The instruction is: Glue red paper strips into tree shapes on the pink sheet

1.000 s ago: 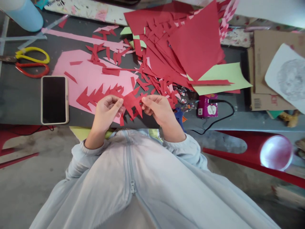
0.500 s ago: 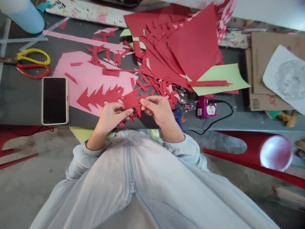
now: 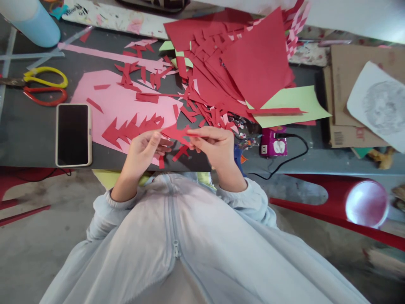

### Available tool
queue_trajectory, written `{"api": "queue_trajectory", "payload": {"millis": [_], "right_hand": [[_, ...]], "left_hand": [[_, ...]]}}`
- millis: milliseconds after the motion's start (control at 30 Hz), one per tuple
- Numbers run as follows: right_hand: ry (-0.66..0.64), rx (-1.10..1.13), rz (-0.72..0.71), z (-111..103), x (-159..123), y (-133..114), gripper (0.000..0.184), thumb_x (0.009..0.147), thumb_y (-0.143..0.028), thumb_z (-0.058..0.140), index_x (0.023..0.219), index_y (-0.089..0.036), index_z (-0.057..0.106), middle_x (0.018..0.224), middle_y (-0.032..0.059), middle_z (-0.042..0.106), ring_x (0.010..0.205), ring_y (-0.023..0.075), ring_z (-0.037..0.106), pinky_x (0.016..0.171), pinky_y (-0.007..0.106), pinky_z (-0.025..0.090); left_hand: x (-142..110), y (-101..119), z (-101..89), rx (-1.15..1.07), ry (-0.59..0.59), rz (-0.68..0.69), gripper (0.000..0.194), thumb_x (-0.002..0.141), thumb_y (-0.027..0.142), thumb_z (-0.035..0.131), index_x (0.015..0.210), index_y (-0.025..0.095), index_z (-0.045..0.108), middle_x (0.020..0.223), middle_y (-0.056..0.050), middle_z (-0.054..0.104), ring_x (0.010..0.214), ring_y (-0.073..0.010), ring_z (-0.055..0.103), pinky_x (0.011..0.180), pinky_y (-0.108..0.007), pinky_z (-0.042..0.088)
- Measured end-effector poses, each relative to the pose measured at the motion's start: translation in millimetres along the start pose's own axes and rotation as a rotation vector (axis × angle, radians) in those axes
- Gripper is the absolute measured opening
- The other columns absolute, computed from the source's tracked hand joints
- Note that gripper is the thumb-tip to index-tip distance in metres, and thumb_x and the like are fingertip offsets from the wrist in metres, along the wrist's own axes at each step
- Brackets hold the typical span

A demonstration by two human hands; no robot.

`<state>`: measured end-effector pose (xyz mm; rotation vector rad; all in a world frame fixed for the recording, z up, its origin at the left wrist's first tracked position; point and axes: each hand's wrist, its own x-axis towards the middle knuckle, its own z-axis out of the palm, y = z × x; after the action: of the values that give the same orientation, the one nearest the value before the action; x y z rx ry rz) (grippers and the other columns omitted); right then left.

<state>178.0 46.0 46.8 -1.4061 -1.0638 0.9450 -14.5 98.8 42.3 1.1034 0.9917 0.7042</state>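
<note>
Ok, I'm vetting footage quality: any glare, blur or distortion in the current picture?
Head view throughout: pale glare in the top right corner; left hand and right hand fairly clear; figure on the white sheet soft; apparent wide-angle stretching towards the edges, where the blue container leans.

The held red cutout (image 3: 175,132) is partly hidden; the top edge crops the bottle (image 3: 36,23).

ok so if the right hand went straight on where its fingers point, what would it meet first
The right hand pinches a red paper cut-out; past it, the left hand looks first in line, though depth is hard to judge from this single view.
</note>
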Motion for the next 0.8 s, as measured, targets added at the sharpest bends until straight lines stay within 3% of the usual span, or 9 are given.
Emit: {"api": "queue_trajectory", "payload": {"millis": [67,133,233,400,567,667,800], "right_hand": [[-0.047,-0.155,-0.184,-3.5,-1.2,-3.5,0.01,0.079,-0.038,0.076,0.082,-0.032,0.083,0.069,0.0004,0.073,0.061,0.0154,0.064,0.059,0.032,0.053],[-0.099,-0.279,-0.318,-6.5,-2.3,-5.0,0.012,0.083,-0.033,0.072,0.085,-0.032,0.083,0.073,0.0008,0.075,0.067,0.0154,0.066,0.064,0.031,0.054],[-0.101,-0.38,-0.36,-9.0,-3.6,-2.6,0.016,0.087,-0.033,0.067,0.091,-0.032,0.083,0.076,0.0011,0.075,0.069,0.0152,0.067,0.067,0.031,0.055],[0.001,-0.254,-0.094,-9.5,-3.3,6.0,0.033,0.092,-0.052,0.061,0.105,-0.027,0.079,0.08,0.0032,0.074,0.063,0.0156,0.064,0.061,0.032,0.054],[-0.086,-0.088,0.13,-2.0,-1.3,6.0,0.053,0.081,-0.072,0.062,0.074,-0.021,0.072,0.062,0.0012,0.063,0.051,0.0121,0.053,0.048,0.027,0.041],[-0.146,-0.142,0.157,2.0,1.2,5.3,0.052,0.074,-0.071,0.069,0.064,-0.021,0.061,0.054,-0.0032,0.052,0.049,0.01,0.042,0.048,0.027,0.035],[-0.137,-0.257,0.203,-3.1,8.2,13.3,0.045,0.077,-0.062,0.067,0.061,-0.021,0.054,0.054,-0.0036,0.048,0.053,0.011,0.04,0.052,0.028,0.031]], "left_hand": [[-0.9,1.6,-1.0,-0.027,0.028,0.023,0.064,0.081,0.077,0.06,0.096,0.017,0.075,0.081,-0.008,0.077,0.07,-0.0186,0.074,0.062,-0.028,0.061],[-1.3,2.0,-1.7,-0.029,0.052,0.068,0.054,0.082,0.068,0.067,0.099,0.018,0.076,0.083,-0.006,0.076,0.072,-0.0171,0.074,0.066,-0.027,0.062],[-1.0,0.3,-2.7,0.008,0.079,0.112,0.042,0.075,0.049,0.082,0.104,0.019,0.075,0.086,-0.004,0.075,0.079,-0.0156,0.073,0.07,-0.024,0.062],[-0.4,-2.9,-3.8,0.05,0.094,0.103,0.041,0.077,0.04,0.079,0.111,0.02,0.072,0.082,-0.002,0.07,0.076,-0.0137,0.07,0.067,-0.023,0.062],[-0.9,-2.4,-0.1,0.088,0.086,0.105,0.037,0.076,0.032,0.077,0.11,0.018,0.073,0.079,0.0,0.069,0.073,-0.0119,0.069,0.067,-0.022,0.061],[-0.1,-4.9,0.7,0.12,0.066,0.108,0.037,0.079,0.032,0.075,0.112,0.017,0.071,0.085,-0.002,0.072,0.08,-0.0138,0.071,0.074,-0.026,0.062],[2.3,-9.1,-8.4,0.154,0.122,0.135,0.041,0.082,0.035,0.073,0.118,0.018,0.067,0.111,-0.008,0.075,0.105,-0.0201,0.073,0.091,-0.034,0.061]]}}
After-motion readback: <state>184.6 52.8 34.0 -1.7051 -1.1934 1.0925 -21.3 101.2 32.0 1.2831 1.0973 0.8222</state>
